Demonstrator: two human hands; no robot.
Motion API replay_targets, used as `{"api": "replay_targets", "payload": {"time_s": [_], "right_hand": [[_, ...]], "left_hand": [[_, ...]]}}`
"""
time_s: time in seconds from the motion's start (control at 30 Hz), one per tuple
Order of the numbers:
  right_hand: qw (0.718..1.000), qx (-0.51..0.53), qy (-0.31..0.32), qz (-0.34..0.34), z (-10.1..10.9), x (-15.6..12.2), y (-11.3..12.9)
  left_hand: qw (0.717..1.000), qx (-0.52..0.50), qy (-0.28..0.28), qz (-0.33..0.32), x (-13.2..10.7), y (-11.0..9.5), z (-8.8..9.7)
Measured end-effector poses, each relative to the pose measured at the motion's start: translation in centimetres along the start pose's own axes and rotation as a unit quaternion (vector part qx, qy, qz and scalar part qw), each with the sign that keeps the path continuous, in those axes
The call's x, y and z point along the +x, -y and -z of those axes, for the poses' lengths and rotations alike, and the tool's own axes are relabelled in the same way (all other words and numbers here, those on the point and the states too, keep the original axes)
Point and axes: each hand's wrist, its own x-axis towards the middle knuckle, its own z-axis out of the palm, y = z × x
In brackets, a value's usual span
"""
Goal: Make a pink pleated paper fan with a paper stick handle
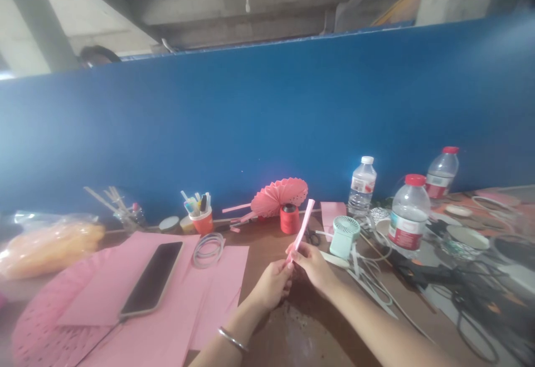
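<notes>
Between my two hands a narrow folded strip of pink paper (301, 232) stands up at a slant, its top end free. My left hand (272, 284) is closed on the strip's lower end. Just above it, my right hand (313, 264) pinches the same strip, thumb and fingers together. The lower tip is hidden in my fingers. Behind the strip are a red pot-like container (290, 221) with a dark top and a pleated pink paper fan (278, 197). Dark-handled scissors (312, 237) lie partly hidden beyond my right hand.
Pink paper sheets (167, 333) carry a phone (152, 278) and a coiled cable (208, 250) on the left. An orange cup (202, 223) holds pens. Rightward stand a mint-green small fan (344, 238), water bottles (409, 213) and tangled cables. A blue partition (251, 116) closes the back.
</notes>
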Motion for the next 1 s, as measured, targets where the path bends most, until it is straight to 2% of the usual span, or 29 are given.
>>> {"api": "replay_targets", "payload": {"time_s": [0.2, 0.4, 0.5, 0.57, 0.63, 0.8, 1.0], "right_hand": [[0.999, -0.011, -0.028, -0.014, -0.1, 0.2, -0.1], [0.996, 0.055, -0.043, -0.059, -0.4, 0.1, -0.5], [0.991, 0.091, -0.074, -0.063, -0.5, 0.1, -0.5], [0.986, 0.121, -0.098, -0.063, -0.6, 0.1, -0.6], [0.981, 0.145, -0.111, -0.067, -0.7, 0.2, -0.7], [0.972, 0.191, -0.110, -0.078, -1.0, 0.0, -0.4], [0.972, 0.215, -0.063, -0.067, -1.1, -0.2, -0.1]], "left_hand": [[0.999, 0.022, -0.043, -0.006, 0.3, 0.3, -0.2], [0.997, 0.044, -0.062, -0.007, 0.1, 0.1, -0.7], [0.986, 0.103, -0.120, -0.060, -0.4, -0.6, -1.0], [0.966, 0.142, -0.178, -0.124, -0.8, -1.2, -1.1], [0.949, 0.160, -0.210, -0.172, -1.0, -1.6, -1.1], [0.943, 0.160, -0.223, -0.187, -1.1, -1.7, -0.6], [0.934, 0.155, -0.255, -0.199, -0.8, -1.5, -0.1]]}}
